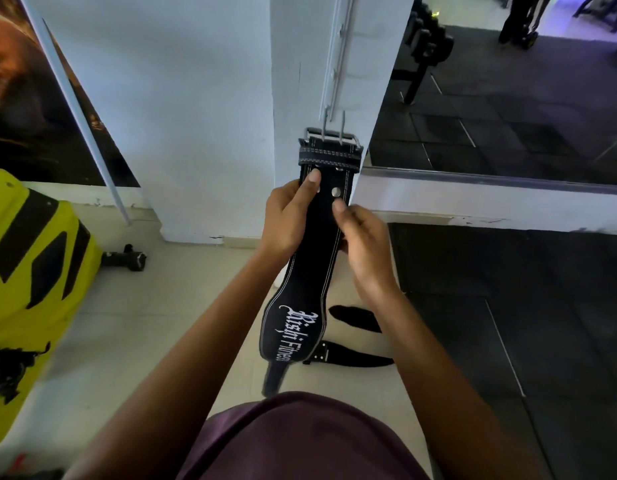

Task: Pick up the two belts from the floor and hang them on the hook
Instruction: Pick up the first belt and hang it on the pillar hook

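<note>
A black lifting belt (308,271) with white stitching and white lettering hangs down in front of a white pillar (300,81). Its metal buckle (329,138) is at the prongs of a metal hook rack (336,109) fixed to the pillar. My left hand (288,220) grips the belt's left edge just below the buckle, thumb on its face. My right hand (360,237) pinches the right edge near a rivet. A second black belt (352,353) lies on the tiled floor below, partly hidden by the first belt and my right arm.
A yellow and black padded object (26,289) stands at the left. A black dumbbell (127,258) lies by the pillar's base. A mirror (507,98) covers the wall on the right, above dark rubber floor mats (507,323). A poster (30,98) hangs upper left.
</note>
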Demonstrator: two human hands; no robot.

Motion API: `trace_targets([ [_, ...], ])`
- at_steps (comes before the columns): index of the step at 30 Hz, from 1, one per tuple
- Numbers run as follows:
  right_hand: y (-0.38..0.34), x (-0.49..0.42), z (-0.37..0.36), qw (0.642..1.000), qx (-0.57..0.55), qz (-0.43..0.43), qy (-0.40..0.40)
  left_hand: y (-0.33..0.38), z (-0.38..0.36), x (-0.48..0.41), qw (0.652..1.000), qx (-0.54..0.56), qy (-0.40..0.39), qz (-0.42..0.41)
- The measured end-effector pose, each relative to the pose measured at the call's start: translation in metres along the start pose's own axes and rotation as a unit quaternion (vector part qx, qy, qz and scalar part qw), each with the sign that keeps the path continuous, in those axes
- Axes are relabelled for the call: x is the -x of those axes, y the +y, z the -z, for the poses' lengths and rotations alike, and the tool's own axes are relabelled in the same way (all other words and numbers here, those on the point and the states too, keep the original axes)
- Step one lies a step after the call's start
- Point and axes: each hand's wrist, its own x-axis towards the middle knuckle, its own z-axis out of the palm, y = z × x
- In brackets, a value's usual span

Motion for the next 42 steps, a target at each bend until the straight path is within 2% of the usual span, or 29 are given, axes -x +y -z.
trace_targets([
  [2, -0.009, -0.011, -0.001, 1.0, -0.013, 0.011, 0.023, -0.003, 0.002, 0.007, 0.999, 0.011, -0.03, 0.001],
  [5, -0.01, -0.01, -0.005, 1.0, -0.018, 0.004, 0.009, -0.016, 0.02, 0.015, 0.995, 0.004, -0.102, 0.0],
  [7, -0.009, -0.008, -0.008, 0.999, -0.031, 0.0, 0.011, -0.038, 0.043, 0.027, 0.98, -0.073, -0.181, 0.025],
  [9, -0.014, -0.01, -0.01, 0.999, -0.026, -0.002, 0.023, -0.063, 0.065, 0.044, 0.958, -0.168, -0.222, 0.068],
  [12, -0.019, -0.014, -0.013, 1.0, -0.011, 0.009, 0.02, -0.082, 0.079, 0.063, 0.958, -0.171, -0.207, 0.1],
  [15, -0.017, -0.013, -0.018, 1.0, 0.003, 0.021, -0.005, -0.065, 0.07, 0.058, 0.977, -0.087, -0.179, 0.074],
  [19, -0.007, -0.008, -0.02, 0.999, 0.014, 0.036, -0.026, -0.022, 0.05, 0.029, 0.995, 0.022, -0.094, 0.027],
  [23, -0.004, -0.006, -0.016, 0.999, 0.022, 0.033, -0.024, -0.007, 0.043, 0.016, 0.994, 0.082, -0.051, 0.045],
  [27, -0.002, -0.008, -0.012, 0.999, 0.026, 0.044, -0.005, -0.039, 0.044, 0.033, 0.989, 0.061, -0.102, 0.088],
  [29, -0.008, -0.012, -0.008, 0.999, 0.021, 0.043, 0.016, -0.061, 0.046, 0.048, 0.982, -0.002, -0.156, 0.109],
  [31, -0.015, -0.016, -0.004, 0.999, 0.014, 0.04, 0.027, -0.074, 0.048, 0.058, 0.975, -0.071, -0.179, 0.111],
  [33, -0.019, -0.019, 0.0, 0.999, 0.014, 0.04, 0.023, -0.068, 0.044, 0.058, 0.978, -0.07, -0.17, 0.098],
  [38, -0.012, -0.012, 0.001, 0.999, 0.028, 0.022, -0.03, -0.009, 0.025, 0.028, 0.995, 0.056, -0.078, 0.042],
  [42, -0.012, -0.012, 0.0, 0.999, 0.01, 0.035, -0.032, 0.001, 0.027, 0.019, 0.999, 0.025, -0.047, -0.005],
])
